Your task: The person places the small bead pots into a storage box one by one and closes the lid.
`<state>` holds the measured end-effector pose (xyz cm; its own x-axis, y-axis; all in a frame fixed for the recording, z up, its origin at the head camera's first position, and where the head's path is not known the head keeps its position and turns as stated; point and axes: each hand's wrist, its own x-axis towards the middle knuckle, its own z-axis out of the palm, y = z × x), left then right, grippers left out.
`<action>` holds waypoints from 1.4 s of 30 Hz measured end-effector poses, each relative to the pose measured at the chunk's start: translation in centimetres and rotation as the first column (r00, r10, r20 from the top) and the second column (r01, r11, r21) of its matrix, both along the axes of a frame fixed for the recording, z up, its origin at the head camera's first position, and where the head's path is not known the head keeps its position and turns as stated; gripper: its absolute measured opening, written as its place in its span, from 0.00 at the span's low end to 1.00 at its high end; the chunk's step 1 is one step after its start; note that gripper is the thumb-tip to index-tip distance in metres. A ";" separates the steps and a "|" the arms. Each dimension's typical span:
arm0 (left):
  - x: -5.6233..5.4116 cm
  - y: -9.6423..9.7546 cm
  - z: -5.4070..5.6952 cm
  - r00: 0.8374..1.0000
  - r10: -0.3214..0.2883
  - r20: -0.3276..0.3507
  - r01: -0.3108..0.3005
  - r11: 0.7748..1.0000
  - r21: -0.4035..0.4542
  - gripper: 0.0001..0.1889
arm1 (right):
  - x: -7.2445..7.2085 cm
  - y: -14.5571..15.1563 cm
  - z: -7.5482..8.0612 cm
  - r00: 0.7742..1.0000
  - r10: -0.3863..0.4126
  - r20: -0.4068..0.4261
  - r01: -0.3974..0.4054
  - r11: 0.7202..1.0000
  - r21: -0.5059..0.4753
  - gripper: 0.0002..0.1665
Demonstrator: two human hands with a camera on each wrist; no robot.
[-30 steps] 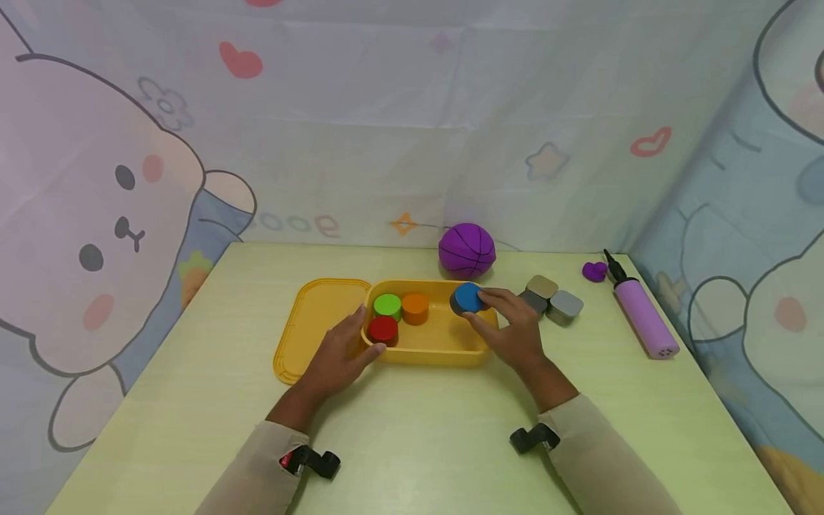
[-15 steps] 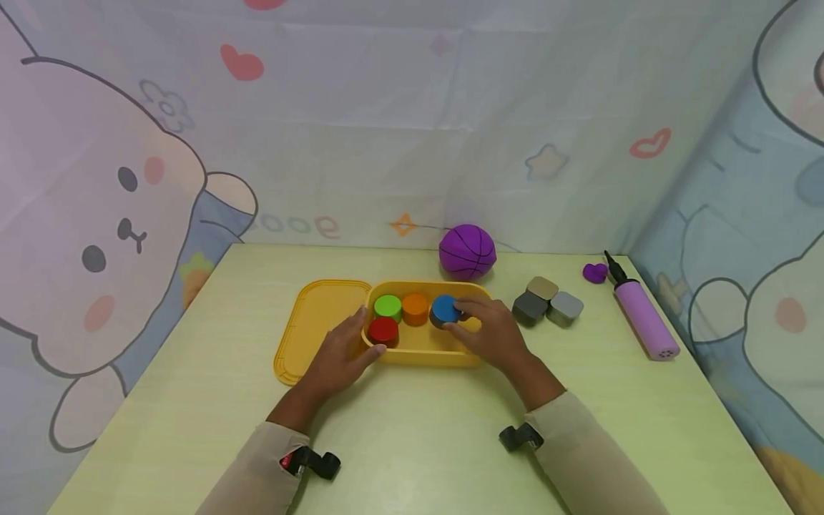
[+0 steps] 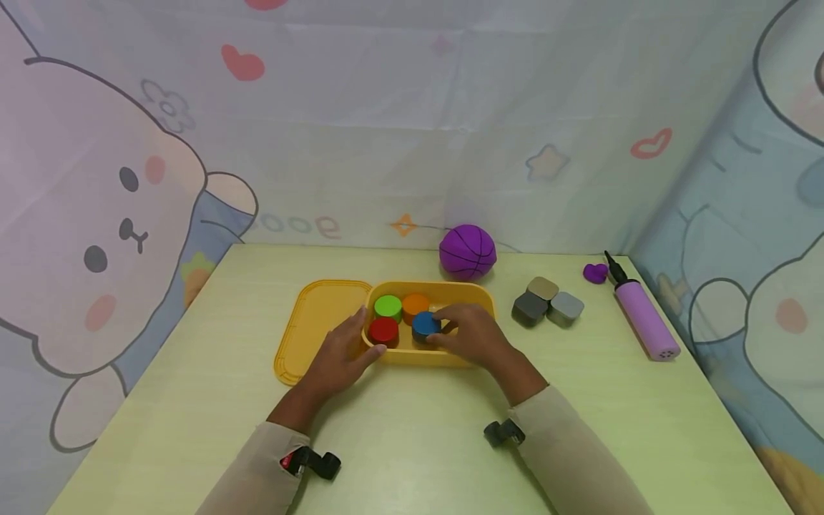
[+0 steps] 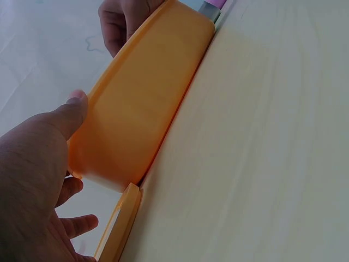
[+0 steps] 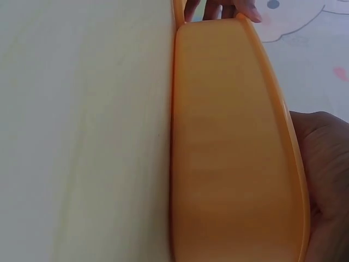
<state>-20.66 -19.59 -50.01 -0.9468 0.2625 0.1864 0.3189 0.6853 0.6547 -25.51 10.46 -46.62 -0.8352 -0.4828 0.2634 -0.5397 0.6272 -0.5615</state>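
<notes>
Inside yellow box (image 3: 425,358), blue disc (image 3: 424,327) shifted left near orange disc (image 3: 415,305), right hand (image 3: 473,334) pinching it, left hand (image 3: 336,360) spread at rim; we judge placement nearly done.

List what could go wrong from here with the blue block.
1. The right hand pinches the blue block close to the orange block and red block; placing it might nudge either one.
2. The left hand touches the left end of the box; if it lifts off, a bump could slide the box.
3. The ball sits just behind; a shove might set it rolling.
</notes>
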 end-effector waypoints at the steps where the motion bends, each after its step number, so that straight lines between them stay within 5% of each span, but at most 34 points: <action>1: 0.0 0.1 0.0 1.000 0.000 0.000 0.000 1.000 0.003 0.48 | 0.0 -0.1 0.1 1.000 0.001 0.010 -0.001 1.000 -0.001 0.23; 13: -0.1 0.2 -0.2 1.000 -0.002 -0.014 0.002 1.000 0.000 0.47 | 0.1 -0.5 0.0 0.988 -0.025 0.154 0.024 1.000 0.005 0.22; 25: -0.1 0.1 -0.1 1.000 -0.001 -0.011 0.001 1.000 -0.005 0.47 | 0.0 -0.8 0.0 0.950 -0.034 0.309 0.056 0.996 -0.064 0.24; 34: -0.1 0.1 0.0 1.000 0.003 -0.003 -0.003 1.000 -0.009 0.47 | -0.1 -0.9 0.0 0.975 -0.058 0.216 0.060 0.998 -0.003 0.22; 42: -0.1 0.1 0.1 1.000 -0.002 -0.004 0.002 1.000 0.003 0.47 | 0.0 -0.8 0.0 0.976 -0.031 0.214 0.030 1.000 0.008 0.25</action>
<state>-20.72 -19.48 -49.93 -0.9454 0.2639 0.1913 0.3232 0.6829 0.6551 -25.46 9.61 -46.62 -0.8864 -0.4569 0.0743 -0.3876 0.6446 -0.6590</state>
